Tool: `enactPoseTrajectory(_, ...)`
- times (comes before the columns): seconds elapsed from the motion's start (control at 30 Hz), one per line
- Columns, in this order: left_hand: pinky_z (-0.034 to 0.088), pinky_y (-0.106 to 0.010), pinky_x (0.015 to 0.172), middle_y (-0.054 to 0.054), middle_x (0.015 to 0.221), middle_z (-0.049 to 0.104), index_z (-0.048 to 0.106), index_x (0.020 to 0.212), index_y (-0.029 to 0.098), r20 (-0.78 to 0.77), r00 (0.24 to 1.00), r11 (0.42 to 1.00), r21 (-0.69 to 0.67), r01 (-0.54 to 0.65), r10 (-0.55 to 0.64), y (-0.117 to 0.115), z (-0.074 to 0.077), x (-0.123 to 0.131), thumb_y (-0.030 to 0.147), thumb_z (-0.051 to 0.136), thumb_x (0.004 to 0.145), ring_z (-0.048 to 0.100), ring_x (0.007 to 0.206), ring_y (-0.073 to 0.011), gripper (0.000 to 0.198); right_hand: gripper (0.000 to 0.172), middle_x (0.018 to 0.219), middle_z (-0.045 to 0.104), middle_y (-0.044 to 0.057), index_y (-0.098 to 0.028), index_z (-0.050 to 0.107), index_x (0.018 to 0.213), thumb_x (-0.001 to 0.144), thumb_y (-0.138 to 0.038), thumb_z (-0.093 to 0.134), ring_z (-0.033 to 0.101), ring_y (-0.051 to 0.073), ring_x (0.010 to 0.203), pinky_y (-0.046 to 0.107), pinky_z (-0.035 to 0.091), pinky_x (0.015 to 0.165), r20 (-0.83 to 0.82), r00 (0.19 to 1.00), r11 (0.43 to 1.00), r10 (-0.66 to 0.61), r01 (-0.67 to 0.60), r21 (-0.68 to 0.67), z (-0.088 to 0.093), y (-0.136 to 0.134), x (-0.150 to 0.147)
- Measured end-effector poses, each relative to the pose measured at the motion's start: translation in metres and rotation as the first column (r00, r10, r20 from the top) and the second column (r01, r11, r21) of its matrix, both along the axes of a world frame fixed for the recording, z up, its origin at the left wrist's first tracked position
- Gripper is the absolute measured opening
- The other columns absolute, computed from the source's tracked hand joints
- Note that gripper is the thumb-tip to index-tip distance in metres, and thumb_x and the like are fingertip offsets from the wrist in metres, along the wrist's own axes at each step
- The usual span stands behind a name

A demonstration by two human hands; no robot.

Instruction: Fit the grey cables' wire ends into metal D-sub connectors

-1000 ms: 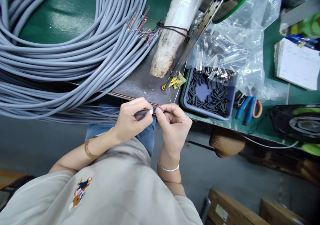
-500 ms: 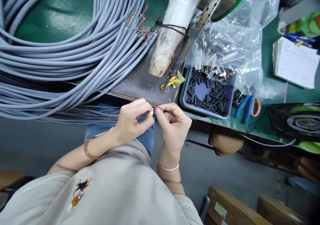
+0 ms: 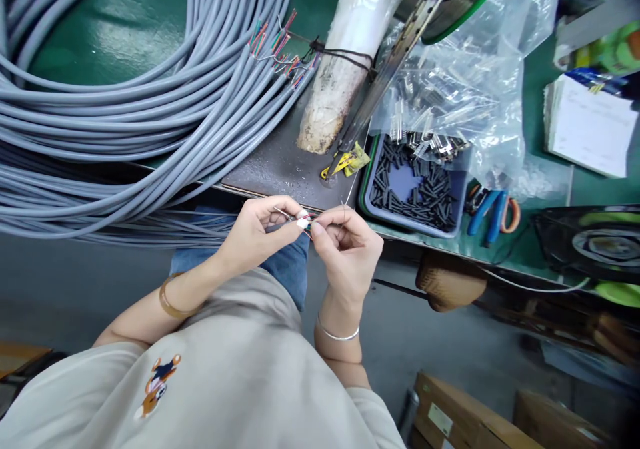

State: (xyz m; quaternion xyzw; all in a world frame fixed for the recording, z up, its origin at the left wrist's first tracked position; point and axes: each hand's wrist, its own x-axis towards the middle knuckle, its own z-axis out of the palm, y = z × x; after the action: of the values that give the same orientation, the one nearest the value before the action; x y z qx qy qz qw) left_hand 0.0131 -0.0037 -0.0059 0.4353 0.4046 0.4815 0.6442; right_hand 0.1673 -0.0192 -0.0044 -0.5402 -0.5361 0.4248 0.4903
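My left hand (image 3: 260,232) is closed in a pinch on the end of a grey cable (image 3: 278,225) just below the bench edge. Thin coloured wires (image 3: 311,218) stick out of that cable end. My right hand (image 3: 347,249) is closed too, pinching those wires from the right, its fingertips touching the left hand's. Both hands hover over my lap, in front of the dark metal plate (image 3: 280,166) on the bench.
A large bundle of grey cables (image 3: 125,116) covers the green bench at left, its stripped ends (image 3: 280,52) near a wrapped roll (image 3: 345,69). A blue tray (image 3: 463,219) of black tubes, a plastic bag (image 3: 465,82), blue pliers (image 3: 487,212) and cardboard boxes (image 3: 465,416) lie right.
My left hand has turned slightly and lifted its fingers, so the cable end and a thin bare wire show more. The right hand has hardly moved.
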Motion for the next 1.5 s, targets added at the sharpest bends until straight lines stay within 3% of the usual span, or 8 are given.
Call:
enactPoseTrajectory(0.2,0.048,-0.018,0.059,0.0,0.071,0.068,0.07,0.075,0.015,0.087,0.996,0.996,-0.086,-0.004,0.011,0.001,-0.003,-0.002,0.021,0.083,0.072,0.059,0.063,-0.008,0.014,0.009,0.07,0.053,-0.007,-0.02,0.068,0.076,0.083,-0.019,0.074,0.027,0.002,0.047,0.024,0.017,0.044,0.021,1.0,0.999,0.01,-0.011,0.032,-0.001,-0.002,-0.001)
enactPoseTrajectory(0.43,0.045,-0.018,0.056,0.002,0.069,0.061,0.066,0.074,0.014,0.08,0.997,0.994,-0.109,-0.001,0.009,-0.003,0.001,-0.001,0.03,0.088,0.072,0.051,0.059,-0.0065,0.027,0.015,0.067,0.055,-0.006,-0.021,0.068,0.074,0.083,-0.03,0.075,0.033,0.005,0.049,0.023,0.023,0.044,-0.037,0.999,0.998,0.033,-0.036,-0.06,-0.003,0.0,0.0)
enactPoseTrajectory(0.63,0.044,-0.019,0.055,0.003,0.068,0.057,0.063,0.076,0.016,0.041,0.994,0.994,-0.045,-0.097,0.099,-0.004,0.004,-0.001,0.039,0.084,0.078,0.046,0.056,-0.006,0.031,0.022,0.07,0.062,-0.002,-0.022,0.074,0.088,0.094,-0.041,0.067,0.044,0.008,0.053,0.024,0.031,0.049,-0.009,0.985,0.984,-0.17,0.17,0.046,-0.002,-0.005,0.006)
enactPoseTrajectory(0.77,0.044,-0.019,0.054,0.003,0.069,0.058,0.063,0.078,0.017,0.018,0.994,0.994,-0.023,-0.105,0.105,-0.004,0.002,-0.002,0.038,0.081,0.08,0.046,0.056,-0.0061,0.028,0.015,0.08,0.065,-0.001,-0.023,0.077,0.098,0.091,-0.037,0.074,0.033,0.006,0.05,0.026,0.027,0.048,0.181,0.983,0.999,-0.025,0.019,0.032,0.002,-0.012,0.007)
enactPoseTrajectory(0.9,0.044,-0.019,0.056,0.002,0.072,0.059,0.063,0.076,0.016,-0.015,0.995,0.995,0.011,-0.103,0.103,-0.005,0.0,0.0,0.037,0.081,0.079,0.049,0.06,-0.0072,0.028,0.014,0.075,0.061,-0.001,-0.021,0.073,0.087,0.094,-0.033,0.069,0.036,0.008,0.052,0.027,0.03,0.05,0.277,0.961,0.997,-0.003,-0.019,0.075,0.005,-0.015,0.004)
enactPoseTrajectory(1.2,0.044,-0.019,0.055,0.001,0.069,0.062,0.065,0.075,0.015,-0.011,0.999,0.999,0.008,-0.049,0.049,-0.004,0.002,-0.003,0.035,0.082,0.078,0.051,0.059,-0.0073,0.026,0.018,0.069,0.051,-0.004,-0.021,0.072,0.084,0.093,-0.036,0.07,0.032,0.007,0.051,0.027,0.027,0.051,0.207,0.978,0.999,0.016,-0.023,0.028,0.004,-0.01,0.005)
enactPoseTrajectory(1.4,0.04,-0.018,0.051,0.004,0.067,0.058,0.063,0.078,0.016,0.01,0.996,0.996,-0.02,-0.089,0.089,-0.002,0.004,-0.002,0.033,0.081,0.08,0.044,0.053,-0.0047,0.025,0.023,0.075,0.061,0.0,-0.021,0.076,0.089,0.095,-0.042,0.068,0.044,0.01,0.057,0.027,0.032,0.052,0.175,0.983,0.999,-0.048,0.046,0.017,0.0,-0.01,0.007)
enactPoseTrajectory(1.5,0.04,-0.018,0.05,0.005,0.065,0.057,0.062,0.077,0.016,0.012,0.995,0.995,-0.021,-0.097,0.097,-0.002,0.005,-0.001,0.034,0.082,0.079,0.042,0.051,-0.0043,0.026,0.02,0.075,0.06,-0.001,-0.022,0.076,0.09,0.094,-0.04,0.068,0.042,0.009,0.056,0.027,0.032,0.052,0.163,0.986,1.0,-0.023,0.023,0.004,0.0,-0.009,0.006)
